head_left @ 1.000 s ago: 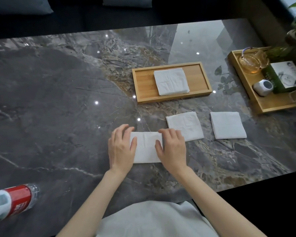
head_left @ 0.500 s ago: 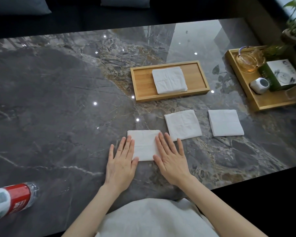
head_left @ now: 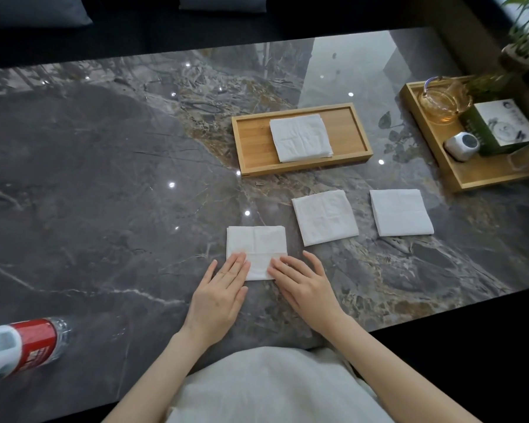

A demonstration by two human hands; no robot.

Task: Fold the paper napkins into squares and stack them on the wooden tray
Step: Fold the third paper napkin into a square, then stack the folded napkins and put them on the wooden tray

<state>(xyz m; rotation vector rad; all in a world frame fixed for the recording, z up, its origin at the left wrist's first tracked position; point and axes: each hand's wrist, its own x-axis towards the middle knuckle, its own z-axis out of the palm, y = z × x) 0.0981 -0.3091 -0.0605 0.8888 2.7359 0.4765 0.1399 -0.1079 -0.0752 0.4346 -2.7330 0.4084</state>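
Observation:
A white folded napkin [head_left: 257, 250] lies flat on the marble table right in front of me. My left hand [head_left: 219, 294] rests flat with its fingertips on the napkin's near left corner. My right hand [head_left: 306, 285] lies flat too, fingertips touching the near right corner. Both hands hold nothing. Two more folded napkins lie to the right: the middle napkin [head_left: 324, 216] and the right napkin [head_left: 400, 212]. Farther back is the wooden tray [head_left: 251, 141], with one folded napkin [head_left: 300, 137] in its middle.
A second wooden tray [head_left: 483, 174] at the right edge carries a glass teapot [head_left: 443, 100], a green box [head_left: 501, 125] and a small white device [head_left: 461, 145]. A bottle with a red label [head_left: 22, 346] lies at the near left. A potted plant [head_left: 522, 41] stands at the far right corner.
Both hands slid back toward me across the napkin, from covering its two sides to resting only on its near corners. The napkin stays flat in place.

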